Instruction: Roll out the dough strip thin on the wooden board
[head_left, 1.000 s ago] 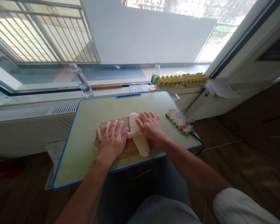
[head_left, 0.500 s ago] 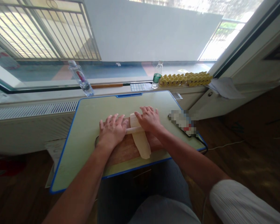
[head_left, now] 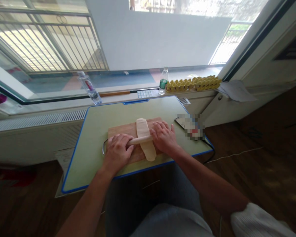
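A pale wooden rolling pin [head_left: 141, 140] lies crosswise over a long flat strip of cream-coloured dough [head_left: 142, 126]. Under the dough is a wooden cutting board [head_left: 123, 130] with a metal loop handle at its left end. My left hand [head_left: 118, 148] is closed over the pin's left end, its fingers curled down. Over the right end, my right hand [head_left: 164, 136] bends its fingers round the pin. Both ends of the pin are hidden under my hands. The dough sticks out beyond the pin on the far and near sides.
The board rests on a pale green folding table [head_left: 96, 121] edged in blue. A blurred-out device [head_left: 191, 126] with a black cable lies at its right. On the windowsill stand two plastic bottles [head_left: 90, 89] [head_left: 163, 81] beside yellow egg trays [head_left: 194, 83].
The pin has rolled toward me along the dough. My fingers, stretched out flat before, now curl over the pin, and more of the board shows. The view has shifted slightly.
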### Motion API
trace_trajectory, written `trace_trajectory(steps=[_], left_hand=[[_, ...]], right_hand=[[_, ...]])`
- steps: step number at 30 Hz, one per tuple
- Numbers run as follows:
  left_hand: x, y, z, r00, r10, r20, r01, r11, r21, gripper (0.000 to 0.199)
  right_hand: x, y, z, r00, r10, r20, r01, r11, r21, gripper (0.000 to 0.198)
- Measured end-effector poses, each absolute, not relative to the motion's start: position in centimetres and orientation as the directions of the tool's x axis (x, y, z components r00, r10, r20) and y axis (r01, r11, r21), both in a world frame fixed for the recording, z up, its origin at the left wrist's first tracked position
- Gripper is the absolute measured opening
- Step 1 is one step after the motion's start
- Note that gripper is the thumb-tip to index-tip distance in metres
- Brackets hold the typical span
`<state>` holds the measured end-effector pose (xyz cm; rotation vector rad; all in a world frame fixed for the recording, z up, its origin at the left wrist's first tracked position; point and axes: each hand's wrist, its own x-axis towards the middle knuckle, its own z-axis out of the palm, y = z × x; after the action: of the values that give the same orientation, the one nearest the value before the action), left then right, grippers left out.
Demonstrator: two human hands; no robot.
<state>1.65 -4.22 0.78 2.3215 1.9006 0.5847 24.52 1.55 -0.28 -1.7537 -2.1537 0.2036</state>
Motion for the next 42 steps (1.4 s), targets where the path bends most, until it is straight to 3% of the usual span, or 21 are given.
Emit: trace_trajectory(steps=[7, 14, 24, 34, 42], left_hand=[[5.8, -2.2, 0.7, 0.177, 0.962, 0.206, 0.912, -0.24, 0.334, 0.031], [5.5, 1.1, 0.1, -0.075, 0.989, 0.13, 0.977, 0.047, 0.207, 0.06], [4.1, 8.1, 0.9, -0.083, 0.989, -0.122, 0.985, 0.1, 0.142, 0.071], [4.9, 1.9, 0.0, -0.003, 0.996, 0.085, 0.985, -0.011, 0.172, 0.067], [3.7, 8.5, 0.4, -0.007, 0.999, -0.039, 0.984, 0.014, 0.177, 0.067]], right_hand=[[26.1, 2.4, 0.0, -0.135, 0.972, 0.194, 0.943, 0.186, -0.277, 0.054], [25.6, 4.4, -0.3, -0.164, 0.958, 0.236, 0.957, 0.213, -0.199, 0.056], [24.8, 11.4, 0.8, -0.234, 0.97, 0.068, 0.941, 0.243, -0.237, 0.067], [26.0, 6.6, 0.8, -0.323, 0.943, 0.085, 0.922, 0.333, -0.197, 0.056], [24.3, 12.7, 1.0, -0.241, 0.967, 0.083, 0.943, 0.253, -0.217, 0.066]])
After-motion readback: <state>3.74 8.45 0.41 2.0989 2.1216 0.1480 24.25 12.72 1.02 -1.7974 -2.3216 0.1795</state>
